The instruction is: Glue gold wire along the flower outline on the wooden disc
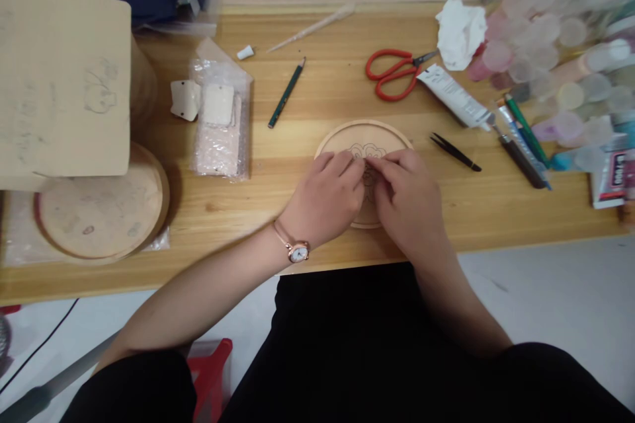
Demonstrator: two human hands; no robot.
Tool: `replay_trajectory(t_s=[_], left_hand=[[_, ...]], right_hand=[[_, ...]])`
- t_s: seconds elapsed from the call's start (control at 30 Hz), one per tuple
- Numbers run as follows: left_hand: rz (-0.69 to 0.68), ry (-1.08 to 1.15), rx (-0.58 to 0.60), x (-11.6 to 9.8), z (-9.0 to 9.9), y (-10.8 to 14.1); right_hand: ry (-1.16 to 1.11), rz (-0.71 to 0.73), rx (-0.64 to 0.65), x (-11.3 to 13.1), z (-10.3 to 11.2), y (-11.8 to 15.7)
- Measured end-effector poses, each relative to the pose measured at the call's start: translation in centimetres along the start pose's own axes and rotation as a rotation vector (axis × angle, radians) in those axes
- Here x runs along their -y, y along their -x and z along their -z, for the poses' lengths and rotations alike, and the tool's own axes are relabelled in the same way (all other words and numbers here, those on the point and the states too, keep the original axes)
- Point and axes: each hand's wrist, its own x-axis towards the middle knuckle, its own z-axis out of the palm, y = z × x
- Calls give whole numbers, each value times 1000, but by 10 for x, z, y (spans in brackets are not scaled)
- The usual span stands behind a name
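Observation:
A round wooden tray (340, 139) with a raised rim lies at the table's front edge, with dark curved outlines (370, 151) drawn on its base. Over its left half is my left hand (331, 197), closed, with fingers curled in towards the middle. From the right, my right hand (413, 197) meets it, thumb and forefinger pinched together. The fingertips of both hands come close together above the drawing. Whatever lies between them is too small or hidden to make out. My hands cover much of the tray.
Right of the tray lie black tweezers (455, 152), red-handled scissors (397, 74), a white tube (454, 97) and many small jars (570, 96). A dark green pencil (286, 92) and wrapped pieces (218, 139) are to the left. Another round tray (161, 201) sits beneath cardboard (64, 86).

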Motion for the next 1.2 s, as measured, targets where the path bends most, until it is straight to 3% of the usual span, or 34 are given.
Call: replay_trajectory(t_s=[0.6, 1.2], left_hand=[[17, 7, -32, 2, 1, -1], [57, 40, 71, 2, 4, -2]], right_hand=[[-49, -63, -5, -2, 3, -2], [-32, -66, 38, 0, 5, -6]])
